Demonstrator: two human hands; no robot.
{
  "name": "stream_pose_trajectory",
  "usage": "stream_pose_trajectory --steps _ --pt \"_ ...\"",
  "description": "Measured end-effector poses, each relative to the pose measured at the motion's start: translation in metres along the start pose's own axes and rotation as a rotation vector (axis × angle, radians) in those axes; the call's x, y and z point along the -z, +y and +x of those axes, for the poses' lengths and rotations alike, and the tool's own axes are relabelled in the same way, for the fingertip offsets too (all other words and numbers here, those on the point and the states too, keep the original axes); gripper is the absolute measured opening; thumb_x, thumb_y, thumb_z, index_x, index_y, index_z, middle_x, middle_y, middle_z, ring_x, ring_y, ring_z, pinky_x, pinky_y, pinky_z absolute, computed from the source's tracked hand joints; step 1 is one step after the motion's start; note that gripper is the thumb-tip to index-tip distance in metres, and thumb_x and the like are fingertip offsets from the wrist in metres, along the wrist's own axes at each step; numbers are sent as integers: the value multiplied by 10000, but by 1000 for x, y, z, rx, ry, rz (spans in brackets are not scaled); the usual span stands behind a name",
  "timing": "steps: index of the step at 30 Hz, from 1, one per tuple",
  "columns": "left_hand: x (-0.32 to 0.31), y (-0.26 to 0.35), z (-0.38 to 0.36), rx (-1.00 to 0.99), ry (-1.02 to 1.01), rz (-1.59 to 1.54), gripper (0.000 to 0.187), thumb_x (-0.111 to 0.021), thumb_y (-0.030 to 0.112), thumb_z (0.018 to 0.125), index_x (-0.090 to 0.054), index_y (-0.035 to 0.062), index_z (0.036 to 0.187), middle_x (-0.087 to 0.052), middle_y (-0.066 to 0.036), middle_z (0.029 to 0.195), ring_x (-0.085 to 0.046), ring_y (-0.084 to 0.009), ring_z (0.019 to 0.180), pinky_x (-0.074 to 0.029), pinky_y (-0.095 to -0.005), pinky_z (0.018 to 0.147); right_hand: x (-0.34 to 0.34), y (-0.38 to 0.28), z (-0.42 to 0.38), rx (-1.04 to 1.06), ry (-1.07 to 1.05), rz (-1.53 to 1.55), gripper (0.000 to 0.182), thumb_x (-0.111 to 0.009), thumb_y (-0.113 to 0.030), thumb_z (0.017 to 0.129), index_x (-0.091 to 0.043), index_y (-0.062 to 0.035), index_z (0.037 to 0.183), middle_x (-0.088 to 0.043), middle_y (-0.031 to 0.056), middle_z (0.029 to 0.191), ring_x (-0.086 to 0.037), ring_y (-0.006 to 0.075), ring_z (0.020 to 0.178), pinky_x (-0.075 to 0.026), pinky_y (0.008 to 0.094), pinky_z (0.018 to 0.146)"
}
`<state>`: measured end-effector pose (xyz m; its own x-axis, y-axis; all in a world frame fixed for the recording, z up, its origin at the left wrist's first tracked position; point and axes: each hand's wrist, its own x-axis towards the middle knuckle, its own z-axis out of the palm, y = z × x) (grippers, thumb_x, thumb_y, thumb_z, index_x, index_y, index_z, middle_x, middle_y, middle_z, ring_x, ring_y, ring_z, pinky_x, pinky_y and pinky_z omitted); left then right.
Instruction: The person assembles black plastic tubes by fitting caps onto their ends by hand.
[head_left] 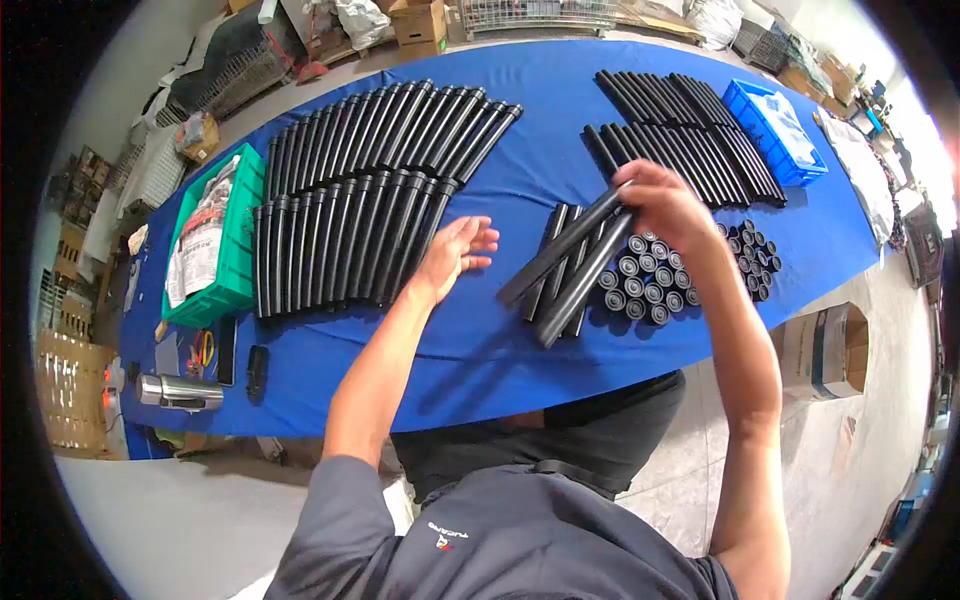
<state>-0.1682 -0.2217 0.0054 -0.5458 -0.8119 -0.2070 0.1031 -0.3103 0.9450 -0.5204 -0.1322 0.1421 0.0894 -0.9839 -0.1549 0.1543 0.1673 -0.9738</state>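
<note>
My right hand (668, 205) is closed round the upper ends of two black tubes (590, 275), which slant down to the left. Beneath them, other black tubes (553, 240) lie on the blue cloth. My left hand (456, 255) is held over the cloth with its fingers apart and nothing in it, just right of two rows of capped black tubes (345, 235). Round black caps (653, 293) stand in a cluster below my right wrist, partly hidden by the forearm. Plain black tubes (690, 160) lie in rows beyond my right hand.
A green crate (240, 235) with paper sits at the left, a blue bin (800, 175) at the far right. Near the left edge are a steel flask (185, 391), scissors (206, 347) and a small black object (258, 373). An open cardboard box (835, 350) stands on the floor.
</note>
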Motion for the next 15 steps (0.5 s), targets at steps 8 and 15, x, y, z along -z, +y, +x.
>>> stream_pose_trajectory --steps 8,15 --pt "3 -24 -89 -213 -30 163 589 -648 457 1016 -563 46 1429 -632 -128 1379 -571 -238 1312 -421 -413 1115 -94 74 81 -44 -267 -291 220 -717 -132 877 -671 -62 1080 -671 20 938 -632 139 817 -521 286 577" --pt "-21 -28 -90 -416 -43 920 760 -811 369 861 -516 89 1503 -446 -231 1579 -448 -365 1458 -367 -428 1202 -64 115 150 83 -96 -778 297 -717 -240 837 -754 -45 1058 -769 101 975 -714 222 899 -570 396 765"
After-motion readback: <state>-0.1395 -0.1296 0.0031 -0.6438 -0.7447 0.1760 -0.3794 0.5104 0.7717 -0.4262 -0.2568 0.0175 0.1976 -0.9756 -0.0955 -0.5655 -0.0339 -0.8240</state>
